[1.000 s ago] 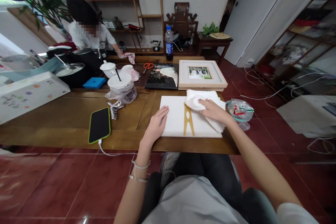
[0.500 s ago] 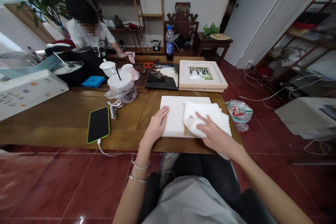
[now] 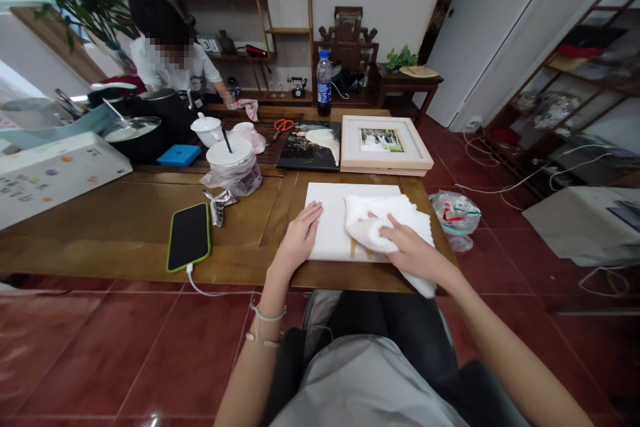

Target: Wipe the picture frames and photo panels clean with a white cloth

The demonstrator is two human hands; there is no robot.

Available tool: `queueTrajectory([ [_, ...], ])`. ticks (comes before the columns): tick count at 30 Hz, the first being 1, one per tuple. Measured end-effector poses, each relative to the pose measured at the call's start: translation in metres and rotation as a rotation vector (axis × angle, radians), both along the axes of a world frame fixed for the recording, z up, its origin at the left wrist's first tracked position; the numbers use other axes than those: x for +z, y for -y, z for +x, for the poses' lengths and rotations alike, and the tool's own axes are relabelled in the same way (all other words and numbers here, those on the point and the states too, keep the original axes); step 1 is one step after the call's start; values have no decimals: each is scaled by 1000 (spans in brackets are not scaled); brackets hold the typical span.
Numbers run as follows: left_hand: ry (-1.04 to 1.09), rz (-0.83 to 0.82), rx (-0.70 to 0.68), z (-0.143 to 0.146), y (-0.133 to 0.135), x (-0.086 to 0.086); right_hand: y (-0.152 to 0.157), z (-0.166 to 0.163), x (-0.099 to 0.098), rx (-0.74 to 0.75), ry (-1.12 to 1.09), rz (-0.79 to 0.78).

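Note:
A flat white board (image 3: 327, 213) lies at the table's front edge, with yellowish stripes showing at its lower side. My left hand (image 3: 301, 235) rests with straight fingers on the board's left edge. On the right half of the board is a white towel (image 3: 387, 209), bunched under my right hand (image 3: 407, 250), whose fingers are closed on it. One corner of the towel hangs over the table edge. The towel covers much of the board's right part.
Behind the board lie a framed photo (image 3: 381, 140) and a dark picture panel (image 3: 311, 147). Orange scissors (image 3: 283, 125), a bagged cup (image 3: 231, 163) and a charging phone (image 3: 189, 237) are to the left. A bottle (image 3: 324, 83) stands behind. Across the table sits another person (image 3: 173, 57).
My right hand has shifted the towel slightly left across the board, and a second yellowish stripe is visible. My left hand has stayed in place.

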State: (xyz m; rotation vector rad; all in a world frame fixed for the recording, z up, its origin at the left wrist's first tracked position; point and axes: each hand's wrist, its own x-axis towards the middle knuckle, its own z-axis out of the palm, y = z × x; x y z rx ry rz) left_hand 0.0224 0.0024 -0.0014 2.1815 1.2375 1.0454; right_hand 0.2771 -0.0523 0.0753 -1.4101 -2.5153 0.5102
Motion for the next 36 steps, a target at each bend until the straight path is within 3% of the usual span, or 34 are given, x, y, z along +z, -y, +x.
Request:
queueTrajectory([
  [5,0,-13,0,0,0,2,-58,-23,-14,-100,29,133],
  [9,4,-19,0,0,0,2,-70,-36,-18,-100,75,178],
  [13,18,-17,3,0,1,1,-45,-41,-18,-34,125,189],
  [21,5,-5,-5,0,0,0,42,-47,0,140,108,38],
  [25,-1,-3,-6,0,-1,0,58,-39,3,203,57,-4],
  [30,-2,-3,0,0,-1,0,31,-21,-2,89,-26,-69],
  [33,-3,-4,4,1,-1,0,0,-18,-4,-60,-32,-139],
  [36,2,-12,6,1,-1,0,-31,-26,-6,-178,-7,-92],
])
